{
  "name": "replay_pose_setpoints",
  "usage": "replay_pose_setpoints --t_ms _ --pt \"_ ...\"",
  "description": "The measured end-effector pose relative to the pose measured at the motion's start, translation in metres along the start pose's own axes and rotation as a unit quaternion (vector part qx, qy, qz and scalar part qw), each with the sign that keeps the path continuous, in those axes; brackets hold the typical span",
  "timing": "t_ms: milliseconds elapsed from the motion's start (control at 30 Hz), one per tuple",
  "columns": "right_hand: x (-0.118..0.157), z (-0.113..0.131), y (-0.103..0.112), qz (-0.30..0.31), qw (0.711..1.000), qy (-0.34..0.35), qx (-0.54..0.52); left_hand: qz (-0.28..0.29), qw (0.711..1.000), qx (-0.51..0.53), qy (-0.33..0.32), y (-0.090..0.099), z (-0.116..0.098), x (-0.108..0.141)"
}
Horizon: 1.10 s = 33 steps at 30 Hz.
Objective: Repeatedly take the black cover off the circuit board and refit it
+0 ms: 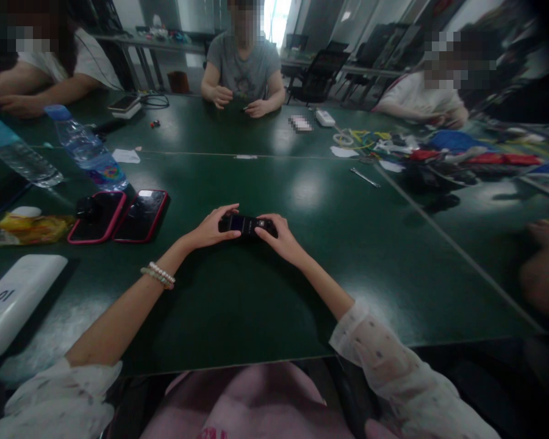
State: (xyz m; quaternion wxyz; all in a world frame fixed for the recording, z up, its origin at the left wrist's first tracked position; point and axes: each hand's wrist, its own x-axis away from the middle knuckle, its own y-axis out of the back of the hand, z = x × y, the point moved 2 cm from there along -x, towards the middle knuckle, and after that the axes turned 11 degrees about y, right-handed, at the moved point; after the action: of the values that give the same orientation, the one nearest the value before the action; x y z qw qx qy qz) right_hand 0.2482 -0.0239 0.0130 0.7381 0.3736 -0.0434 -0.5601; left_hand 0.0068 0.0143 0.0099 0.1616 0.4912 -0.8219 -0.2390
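On my feed, all placed against the black device (248, 225). Well left of it, nearer the wearer: white block (22, 299). Left of it, about level: yellow packet (34, 230), then two phones (141, 219) in pink-red cases, with a blue-tinted bottle (85, 149) behind them.

Just at its left end: left hand (213, 228), pinching that end, thumb on the near side, fingers on the far side.

Device sits between the hands over the green table (265, 323); can't tell if it's resting or slightly lifted. I read the step as a two-handed hold with the face in view. Next move, my judgement, calls for both ends steadied and careful thumb placement. Long axis runs crosswise, left to right, nearly level. Screen side faces up at the wearer; can't tell which end is front.

Right hand (283, 239) pinches the right end, thumb over the top face; can't tell if pressing. Right of the device and beyond: wrench (365, 177).
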Motion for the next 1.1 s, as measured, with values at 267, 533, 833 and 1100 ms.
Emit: replay_pose_setpoints --t_ms 267,533,833,1100 --pt "-0.001 -0.006 -0.006 -0.046 0.999 0.012 0.008 -0.013 0.999 -0.031 0.018 -0.001 -0.001 0.0" --pt "-0.001 -0.005 -0.007 -0.072 0.996 0.06 -0.006 -0.029 0.998 -0.062 0.014 -0.003 0.006 -0.003" --pt "-0.002 -0.03 0.023 -0.241 0.969 0.005 0.06 -0.016 0.997 -0.071 0.002 -0.002 0.01 -0.003" --pt "0.0 -0.06 0.028 -0.205 0.959 -0.068 0.182 -0.003 0.997 -0.07 0.018 -0.002 0.012 -0.002"
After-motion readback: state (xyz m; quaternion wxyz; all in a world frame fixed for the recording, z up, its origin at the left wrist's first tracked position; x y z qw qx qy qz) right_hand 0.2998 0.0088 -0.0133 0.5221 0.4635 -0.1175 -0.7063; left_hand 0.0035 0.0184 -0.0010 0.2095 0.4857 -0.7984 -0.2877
